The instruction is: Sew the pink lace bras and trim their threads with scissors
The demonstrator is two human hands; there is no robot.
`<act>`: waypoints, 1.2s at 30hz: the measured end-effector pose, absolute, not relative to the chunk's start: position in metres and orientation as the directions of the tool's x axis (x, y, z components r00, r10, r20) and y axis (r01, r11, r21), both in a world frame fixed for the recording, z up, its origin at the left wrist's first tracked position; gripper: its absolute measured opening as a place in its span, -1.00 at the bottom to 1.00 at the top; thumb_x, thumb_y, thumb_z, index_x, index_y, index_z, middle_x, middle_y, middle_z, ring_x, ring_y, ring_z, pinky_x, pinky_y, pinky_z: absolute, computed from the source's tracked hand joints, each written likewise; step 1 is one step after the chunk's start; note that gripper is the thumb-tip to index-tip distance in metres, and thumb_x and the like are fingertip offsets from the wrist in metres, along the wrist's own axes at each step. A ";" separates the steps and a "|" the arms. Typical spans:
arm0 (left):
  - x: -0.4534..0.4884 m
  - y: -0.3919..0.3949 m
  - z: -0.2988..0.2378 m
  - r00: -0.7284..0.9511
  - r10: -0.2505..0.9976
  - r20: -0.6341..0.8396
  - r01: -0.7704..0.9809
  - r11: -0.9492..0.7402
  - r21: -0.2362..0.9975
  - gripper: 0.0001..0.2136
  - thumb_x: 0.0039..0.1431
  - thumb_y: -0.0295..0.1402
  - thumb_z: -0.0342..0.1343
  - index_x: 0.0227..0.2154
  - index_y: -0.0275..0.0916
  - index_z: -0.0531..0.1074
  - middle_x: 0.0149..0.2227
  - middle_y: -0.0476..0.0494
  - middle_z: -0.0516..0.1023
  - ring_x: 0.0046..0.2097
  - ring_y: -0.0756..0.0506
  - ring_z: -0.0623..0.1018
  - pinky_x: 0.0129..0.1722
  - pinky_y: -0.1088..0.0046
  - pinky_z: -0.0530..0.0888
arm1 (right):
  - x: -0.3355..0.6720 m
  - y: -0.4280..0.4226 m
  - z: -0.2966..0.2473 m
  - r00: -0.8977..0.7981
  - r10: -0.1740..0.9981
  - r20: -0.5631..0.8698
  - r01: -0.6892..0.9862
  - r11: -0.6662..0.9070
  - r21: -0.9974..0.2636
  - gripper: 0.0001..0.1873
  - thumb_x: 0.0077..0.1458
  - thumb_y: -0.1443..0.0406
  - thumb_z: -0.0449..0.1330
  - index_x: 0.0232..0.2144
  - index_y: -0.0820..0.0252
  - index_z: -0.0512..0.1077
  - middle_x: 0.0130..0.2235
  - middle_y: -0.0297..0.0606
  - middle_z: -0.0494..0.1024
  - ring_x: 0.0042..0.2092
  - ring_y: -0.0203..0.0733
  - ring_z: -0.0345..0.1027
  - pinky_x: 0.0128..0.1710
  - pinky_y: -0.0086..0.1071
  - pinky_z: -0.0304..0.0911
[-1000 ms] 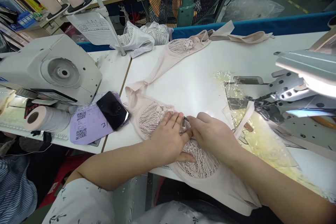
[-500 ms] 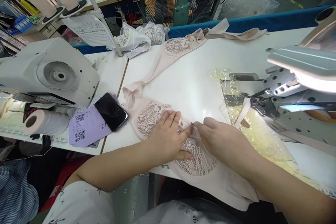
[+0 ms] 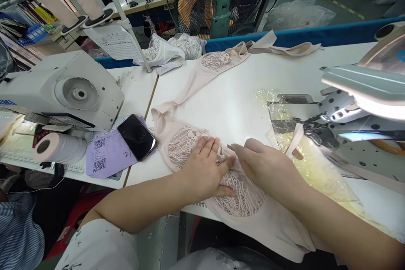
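Note:
A pale pink bra (image 3: 242, 196) with lace cups lies across the white table's front edge, one end hanging over it. My left hand (image 3: 204, 168) rests flat on the bra between its cups, fingers spread and pressing the fabric down. Just to the right, my right hand (image 3: 259, 162) is closed around a small tool with a thin metal tip (image 3: 230, 147). That tip points left, close to the bra's centre piece; most of the tool is hidden in my fist. More pale pink bra pieces (image 3: 215, 62) stretch back across the table in a chain.
To the right stands a sewing machine (image 3: 357, 109) with its lamp lit, clear yellowish plastic (image 3: 311, 168) beside it. At left are another sewing machine (image 3: 79, 88), a thread cone (image 3: 60, 148), a black phone (image 3: 137, 137) and purple paper (image 3: 107, 156). A fan (image 3: 220, 4) stands behind.
The camera view has tilted up slightly, shifting the scene down. My right hand's tool tip has drawn slightly away from the fabric and shows more. My left hand stays on the bra.

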State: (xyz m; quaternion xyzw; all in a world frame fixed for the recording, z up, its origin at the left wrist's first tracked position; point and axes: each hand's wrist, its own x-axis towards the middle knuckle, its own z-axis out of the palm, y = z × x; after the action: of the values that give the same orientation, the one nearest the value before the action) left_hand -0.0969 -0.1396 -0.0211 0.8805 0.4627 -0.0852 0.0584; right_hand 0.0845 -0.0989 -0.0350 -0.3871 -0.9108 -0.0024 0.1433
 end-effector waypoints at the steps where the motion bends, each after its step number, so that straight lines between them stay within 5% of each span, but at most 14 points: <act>1: -0.097 -0.140 -0.022 0.559 0.805 -0.198 0.824 -0.566 0.024 -0.21 0.04 0.24 -0.12 0.23 -0.18 0.15 0.27 -0.50 0.09 0.29 -0.42 0.11 0.23 -0.06 0.00 | 0.081 -0.097 -0.034 -0.657 0.716 0.235 0.714 0.691 -0.108 -0.71 0.11 0.44 -0.02 -0.32 0.32 0.51 -0.54 -0.32 0.22 -0.61 -0.39 -0.02 -0.65 -0.51 -0.17; 12: -0.098 -0.140 -0.024 0.574 0.794 -0.201 0.813 -0.582 0.025 -0.21 0.05 0.24 -0.14 0.23 -0.21 0.16 0.26 -0.56 0.08 0.30 -0.45 0.08 0.23 -0.07 0.00 | 0.070 -0.094 -0.027 -0.658 0.753 -0.028 0.751 0.652 -0.100 -0.84 0.02 0.48 0.08 -0.45 0.28 0.46 -0.54 -0.37 0.14 -0.62 -0.40 -0.14 -0.65 -0.48 -0.24; 20: -0.095 -0.138 -0.017 0.554 0.804 -0.216 0.829 -0.557 0.051 -0.25 0.05 0.22 -0.08 0.21 -0.14 0.20 0.26 -0.50 0.11 0.28 -0.44 0.12 0.22 -0.06 0.03 | 0.111 -0.110 -0.034 -0.655 0.669 0.351 0.693 0.717 -0.075 -0.63 0.19 0.42 -0.08 -0.34 0.32 0.54 -0.58 -0.35 0.19 -0.63 -0.37 -0.02 -0.67 -0.51 -0.19; 30: -0.098 -0.139 -0.023 0.569 0.805 -0.167 0.820 -0.571 0.037 -0.22 0.03 0.23 -0.08 0.20 -0.19 0.21 0.25 -0.56 0.13 0.28 -0.46 0.13 0.21 -0.09 0.04 | 0.097 -0.108 -0.040 -0.645 0.752 0.132 0.742 0.659 -0.125 -0.75 0.10 0.44 0.03 -0.29 0.31 0.51 -0.53 -0.34 0.23 -0.61 -0.38 0.03 -0.67 -0.50 -0.19; 36: -0.098 -0.140 -0.026 0.575 0.809 -0.122 0.817 -0.576 0.031 -0.26 0.03 0.21 -0.06 0.19 -0.15 0.23 0.25 -0.53 0.14 0.27 -0.46 0.14 0.20 -0.13 0.05 | 0.111 -0.113 -0.035 -0.684 0.715 0.145 0.709 0.698 -0.098 -0.74 0.04 0.52 0.00 -0.39 0.34 0.50 -0.57 -0.35 0.19 -0.64 -0.38 -0.02 -0.69 -0.49 -0.21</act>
State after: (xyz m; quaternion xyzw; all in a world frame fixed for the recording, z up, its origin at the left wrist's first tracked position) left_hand -0.0982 -0.1398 -0.0263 0.8864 0.4586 -0.0471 0.0420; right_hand 0.1111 -0.1131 -0.0346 -0.3880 -0.9174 0.0171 0.0864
